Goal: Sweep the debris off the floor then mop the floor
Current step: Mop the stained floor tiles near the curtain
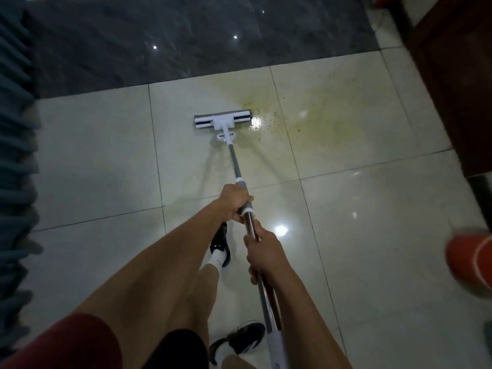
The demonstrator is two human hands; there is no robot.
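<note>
— What do the hands have hold of?

— The left hand [235,202] has its fingers wrapped tight round the grey sleeve of a long metal mop handle [234,161]. The right hand [262,255] is curled shut round the same handle lower down, nearer the body, on a coppery stretch of the shaft.

— And where does the mop end?

— The white flat mop head with a dark sponge strip [223,119] lies flat on the glossy cream floor tiles [93,155], well ahead of the person, close to where they meet a band of dark polished marble tile [173,43].

— Any dirt there?

— A yellowish wet stain [327,121] spreads just right of the mop head, with small brown debris specks [271,121] scattered in it, some right beside the head's right end.

— Any containers?

— A round orange-red object with a pale stripe [471,262] sits blurred at the right edge; whether it is a container, or what is in it, cannot be told.

— What else?

— A black sneaker with a white sock [219,245] under the left forearm, a second black sneaker [239,339] at the bottom, and dark reddish-brown wooden furniture [452,89] at the upper right.
</note>
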